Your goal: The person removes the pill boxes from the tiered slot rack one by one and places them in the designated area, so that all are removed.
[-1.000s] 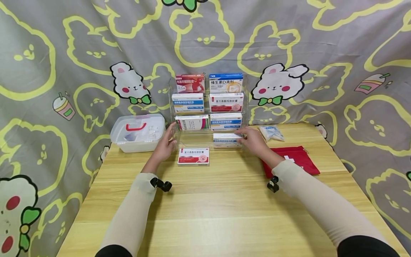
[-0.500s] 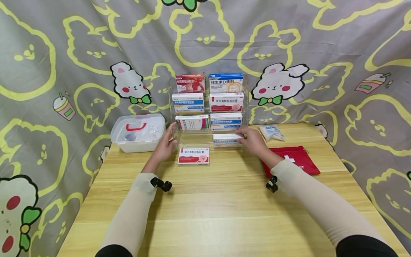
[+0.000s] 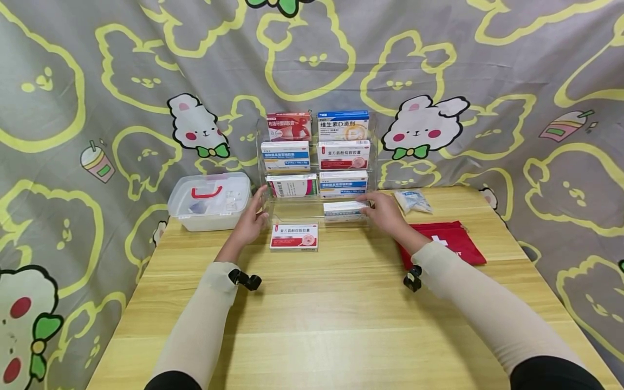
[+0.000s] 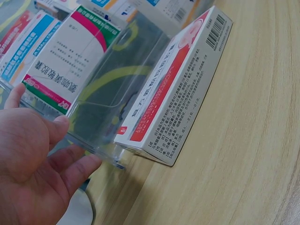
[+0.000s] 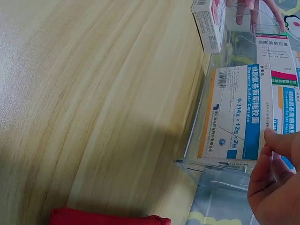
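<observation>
A clear display rack (image 3: 292, 211) stands upright at the back of the table, with medicine boxes in its tiers. My right hand (image 3: 385, 214) pinches the edge of a white, blue and orange glucosamine capsule box (image 5: 234, 112) at the right of the bottom tier. In the right wrist view, thumb and finger meet at the box's edge. My left hand (image 3: 250, 219) touches the rack's left side, fingers spread along it in the left wrist view. A white and red medicine box (image 3: 294, 238) lies in front of the rack's lower left.
Left of the rack sits a clear lidded plastic box (image 3: 209, 203) with a red handle. A red zip pouch (image 3: 453, 244) with a white cross lies by my right forearm, a small plastic packet (image 3: 412, 201) behind it. A patterned curtain (image 3: 312, 65) hangs behind the table.
The glucosamine box at my right fingers has tilted slightly in the bottom tier. My left hand, the rack and the other boxes stay where they were.
</observation>
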`<action>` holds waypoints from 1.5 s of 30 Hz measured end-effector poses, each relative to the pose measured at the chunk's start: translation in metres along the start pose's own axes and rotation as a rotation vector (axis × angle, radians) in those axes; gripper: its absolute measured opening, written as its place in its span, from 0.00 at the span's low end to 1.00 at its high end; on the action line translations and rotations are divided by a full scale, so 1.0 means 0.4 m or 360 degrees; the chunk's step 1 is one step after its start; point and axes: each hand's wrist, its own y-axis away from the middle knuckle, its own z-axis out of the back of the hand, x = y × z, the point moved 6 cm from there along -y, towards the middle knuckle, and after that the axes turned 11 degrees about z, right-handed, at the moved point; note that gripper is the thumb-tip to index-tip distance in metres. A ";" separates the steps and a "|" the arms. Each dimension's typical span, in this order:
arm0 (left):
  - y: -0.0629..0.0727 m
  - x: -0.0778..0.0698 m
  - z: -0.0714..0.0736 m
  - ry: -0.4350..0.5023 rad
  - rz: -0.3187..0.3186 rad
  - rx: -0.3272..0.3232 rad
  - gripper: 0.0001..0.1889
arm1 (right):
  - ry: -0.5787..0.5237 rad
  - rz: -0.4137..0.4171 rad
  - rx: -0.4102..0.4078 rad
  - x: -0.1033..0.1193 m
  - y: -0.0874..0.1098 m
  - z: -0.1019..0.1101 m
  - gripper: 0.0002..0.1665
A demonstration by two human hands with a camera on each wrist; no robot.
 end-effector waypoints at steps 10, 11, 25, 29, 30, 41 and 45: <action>-0.003 0.003 0.001 -0.0028 -0.0010 -0.0013 0.43 | -0.0012 -0.0015 -0.0017 0.018 -0.009 0.015 0.18; 0.004 -0.008 0.001 -0.0025 -0.0006 -0.0006 0.43 | -0.0011 -0.0011 -0.0015 0.021 -0.010 0.018 0.18; 0.041 -0.068 0.001 -0.0035 0.0031 0.0016 0.42 | -0.0026 0.0076 -0.0061 0.076 -0.017 0.060 0.17; 0.041 -0.069 0.000 -0.0043 0.0032 0.0008 0.42 | -0.0027 0.0056 -0.0059 0.085 -0.016 0.071 0.17; 0.041 -0.069 0.000 -0.0044 0.0035 0.0005 0.42 | -0.0026 0.0055 -0.0058 0.087 -0.015 0.074 0.17; 0.039 -0.068 0.000 -0.0028 0.0074 0.0013 0.42 | -0.0035 0.0149 -0.0050 0.103 0.012 0.079 0.18; 0.040 -0.066 -0.001 -0.0015 0.0086 0.0019 0.42 | -0.0043 0.0152 -0.0021 0.096 0.024 0.070 0.17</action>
